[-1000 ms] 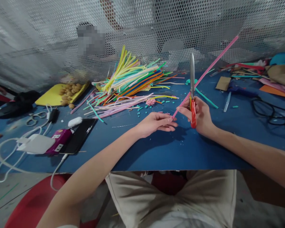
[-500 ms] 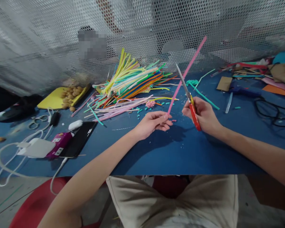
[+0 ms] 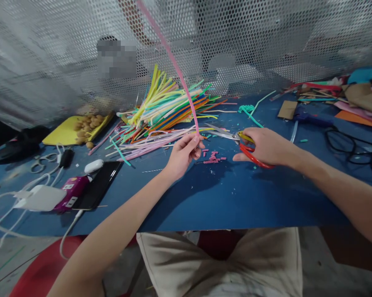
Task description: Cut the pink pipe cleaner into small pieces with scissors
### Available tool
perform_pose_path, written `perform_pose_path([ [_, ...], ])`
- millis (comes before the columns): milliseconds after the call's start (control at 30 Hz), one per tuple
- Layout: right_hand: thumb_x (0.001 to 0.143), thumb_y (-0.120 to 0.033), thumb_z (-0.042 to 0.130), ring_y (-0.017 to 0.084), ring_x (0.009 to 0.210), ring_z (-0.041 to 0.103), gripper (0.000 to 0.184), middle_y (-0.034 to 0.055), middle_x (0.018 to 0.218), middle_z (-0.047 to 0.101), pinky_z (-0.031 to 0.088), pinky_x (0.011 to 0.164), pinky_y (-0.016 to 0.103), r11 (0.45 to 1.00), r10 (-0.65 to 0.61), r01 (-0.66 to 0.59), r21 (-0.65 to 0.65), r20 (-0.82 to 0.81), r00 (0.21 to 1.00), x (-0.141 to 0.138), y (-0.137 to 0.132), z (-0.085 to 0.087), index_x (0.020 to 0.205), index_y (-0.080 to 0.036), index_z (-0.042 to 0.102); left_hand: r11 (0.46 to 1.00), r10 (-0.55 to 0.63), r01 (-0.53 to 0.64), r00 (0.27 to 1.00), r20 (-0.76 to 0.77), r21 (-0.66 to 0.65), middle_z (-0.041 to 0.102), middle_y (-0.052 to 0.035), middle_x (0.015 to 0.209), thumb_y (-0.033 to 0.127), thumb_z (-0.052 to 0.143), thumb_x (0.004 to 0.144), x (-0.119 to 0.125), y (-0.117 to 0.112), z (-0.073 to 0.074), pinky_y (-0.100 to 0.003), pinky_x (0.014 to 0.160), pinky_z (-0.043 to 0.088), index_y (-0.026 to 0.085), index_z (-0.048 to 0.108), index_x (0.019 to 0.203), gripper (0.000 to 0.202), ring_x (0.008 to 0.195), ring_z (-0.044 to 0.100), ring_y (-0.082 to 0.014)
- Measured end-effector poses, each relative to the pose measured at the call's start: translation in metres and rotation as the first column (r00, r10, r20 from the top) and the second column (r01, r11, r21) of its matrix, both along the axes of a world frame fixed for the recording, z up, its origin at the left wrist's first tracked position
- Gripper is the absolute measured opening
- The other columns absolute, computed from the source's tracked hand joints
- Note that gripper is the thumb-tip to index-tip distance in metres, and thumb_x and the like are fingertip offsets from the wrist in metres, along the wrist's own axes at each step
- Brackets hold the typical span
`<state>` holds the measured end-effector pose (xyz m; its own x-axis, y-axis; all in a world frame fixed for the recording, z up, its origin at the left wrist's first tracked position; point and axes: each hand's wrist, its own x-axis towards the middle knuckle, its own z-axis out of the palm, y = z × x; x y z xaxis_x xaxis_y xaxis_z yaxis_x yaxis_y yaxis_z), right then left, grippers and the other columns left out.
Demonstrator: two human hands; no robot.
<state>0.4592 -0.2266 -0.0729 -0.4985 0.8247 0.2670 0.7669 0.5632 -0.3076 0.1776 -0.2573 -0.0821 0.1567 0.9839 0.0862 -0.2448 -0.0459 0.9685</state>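
My left hand [image 3: 183, 156] is closed, pinching the lower end of a pink pipe cleaner [image 3: 183, 78] between thumb and fingers. The pipe cleaner curves upward and leans left, past the top of the view. In my right hand [image 3: 266, 144] are scissors [image 3: 226, 134] with red and yellow handles. Their blades are spread and point left, the tips near the pipe cleaner just above my left fingers. Short pink pieces [image 3: 213, 158] lie on the blue table [image 3: 201, 202] between my hands.
Behind my left hand is a large heap of coloured pipe cleaners [image 3: 170, 103], against a perforated metal screen [image 3: 247, 37]. Left stand a phone [image 3: 100, 185], a white charger [image 3: 45, 197] and a yellow tray [image 3: 60, 130]. A glue gun [image 3: 314, 117] and black cable [image 3: 343, 150] lie right.
The scissors have swung from pointing up to pointing left, with blades now spread. The pipe cleaner has tipped from right to left. Several more pink pieces lie on the table.
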Motion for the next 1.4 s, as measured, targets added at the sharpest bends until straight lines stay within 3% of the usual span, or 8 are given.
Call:
perform_pose_path([
  [133, 0.071, -0.074, 0.068, 0.028, 0.082, 0.065, 0.057, 0.0097, 0.097, 0.070, 0.043, 0.065, 0.035, 0.997, -0.038, 0.045, -0.061, 0.114, 0.993, -0.005, -0.006, 0.001, 0.095, -0.023, 0.060, 0.999, 0.008, -0.006, 0.999, -0.043, 0.039, 0.062, 0.0004, 0.078, 0.041, 0.074, 0.086, 0.002, -0.002, -0.001, -0.017, 0.048, 0.039, 0.018, 0.070, 0.095, 0.025, 0.055, 0.050, -0.0044],
  [267, 0.071, -0.075, 0.065, 0.032, 0.092, 0.067, 0.059, 0.0108, 0.107, 0.071, 0.046, 0.072, 0.038, 0.992, -0.030, 0.050, -0.118, 0.160, 0.987, -0.009, -0.011, 0.004, 0.099, -0.023, 0.063, 0.993, -0.028, 0.049, 0.981, -0.190, 0.104, 0.064, -0.0009, 0.077, 0.042, 0.070, 0.089, 0.002, -0.003, -0.006, -0.020, 0.050, 0.041, 0.017, 0.069, 0.093, 0.025, 0.054, 0.052, -0.0063],
  [467, 0.072, -0.074, 0.066, 0.027, 0.085, 0.065, 0.052, 0.0056, 0.091, 0.071, 0.044, 0.069, 0.034, 0.966, 0.049, -0.014, -0.258, 0.128, 0.991, -0.014, -0.016, 0.007, 0.090, -0.025, 0.060, 0.985, -0.022, 0.076, 0.945, -0.327, 0.152, 0.063, -0.0014, 0.074, 0.043, 0.066, 0.091, 0.004, -0.006, -0.009, -0.021, 0.051, 0.037, 0.016, 0.073, 0.090, 0.028, 0.054, 0.048, -0.0065],
  [633, 0.071, -0.072, 0.068, 0.023, 0.073, 0.062, 0.051, 0.0034, 0.085, 0.069, 0.040, 0.063, 0.032, 0.951, 0.023, 0.015, -0.309, 0.117, 0.993, -0.018, -0.018, 0.007, 0.090, -0.025, 0.059, 0.997, -0.044, 0.059, 0.958, -0.283, 0.044, 0.061, -0.0015, 0.073, 0.038, 0.068, 0.089, 0.005, -0.008, -0.007, -0.022, 0.055, 0.037, 0.016, 0.077, 0.095, 0.025, 0.057, 0.047, -0.0074],
  [900, 0.075, -0.070, 0.066, 0.023, 0.078, 0.061, 0.049, 0.0055, 0.090, 0.068, 0.037, 0.063, 0.031, 0.956, 0.051, -0.021, -0.291, 0.097, 0.994, -0.022, -0.025, 0.006, 0.087, -0.023, 0.057, 0.985, -0.128, 0.106, 0.979, -0.158, -0.137, 0.048, 0.0023, 0.070, 0.033, 0.068, 0.085, 0.002, -0.011, 0.000, -0.022, 0.056, 0.036, 0.015, 0.068, 0.076, 0.021, 0.055, 0.035, -0.0057],
  [1200, 0.072, -0.073, 0.067, 0.018, 0.063, 0.053, 0.052, 0.0012, 0.078, 0.064, 0.032, 0.057, 0.030, 0.949, 0.040, 0.003, -0.316, 0.128, 0.991, -0.020, -0.021, 0.006, 0.078, -0.024, 0.052, 0.976, -0.198, 0.160, 0.938, -0.285, -0.148, 0.062, -0.0023, 0.078, 0.037, 0.067, 0.086, -0.003, -0.007, 0.006, -0.024, 0.055, 0.033, 0.015, 0.072, 0.082, 0.023, 0.058, 0.044, -0.0073],
  [1400, 0.071, -0.076, 0.065, 0.019, 0.063, 0.053, 0.055, 0.0026, 0.079, 0.064, 0.031, 0.057, 0.030, 0.960, 0.038, 0.010, -0.281, 0.166, 0.985, -0.021, -0.021, 0.005, 0.079, -0.024, 0.051, 0.960, -0.222, 0.158, 0.931, -0.288, -0.229, 0.072, -0.0059, 0.086, 0.035, 0.065, 0.085, -0.001, -0.009, 0.008, -0.024, 0.054, 0.032, 0.015, 0.074, 0.088, 0.022, 0.055, 0.046, -0.0076],
])
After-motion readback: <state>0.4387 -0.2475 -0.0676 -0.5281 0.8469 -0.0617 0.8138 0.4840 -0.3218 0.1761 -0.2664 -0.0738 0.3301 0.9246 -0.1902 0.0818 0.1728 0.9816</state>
